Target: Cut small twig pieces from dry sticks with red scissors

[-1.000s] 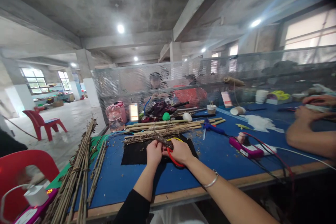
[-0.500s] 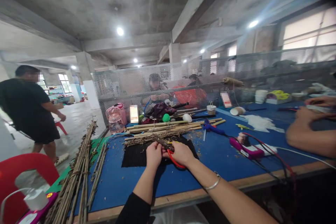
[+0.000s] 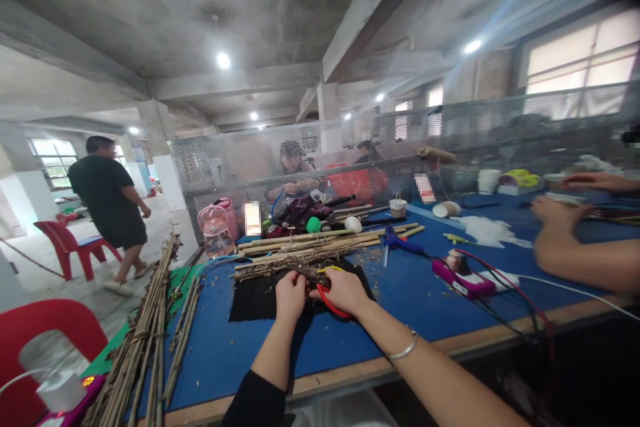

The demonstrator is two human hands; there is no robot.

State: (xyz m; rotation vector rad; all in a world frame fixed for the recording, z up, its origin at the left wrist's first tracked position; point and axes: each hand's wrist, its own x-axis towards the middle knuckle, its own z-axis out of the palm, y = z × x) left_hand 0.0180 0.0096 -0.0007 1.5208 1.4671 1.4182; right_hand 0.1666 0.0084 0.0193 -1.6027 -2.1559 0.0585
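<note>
Over a black cloth on the blue table, my two hands work close together. My left hand is closed, its fingertips pinching a dark twig. Wrapped round what look like pruning shears with red and yellow handles is my right hand; the blades are hidden by the fingers and twig. Just beyond the hands lies a row of thin twigs, with thicker pale sticks behind them.
A tall bundle of dry sticks leans at the left edge. To the right lie a blue glue gun, a purple power strip and cables. A co-worker's arm rests at far right. A perforated metal screen stands behind the table.
The person at the left has walked further right and away, uncovering a red chair. The view has shifted slightly. My hands keep nearly the same hold.
</note>
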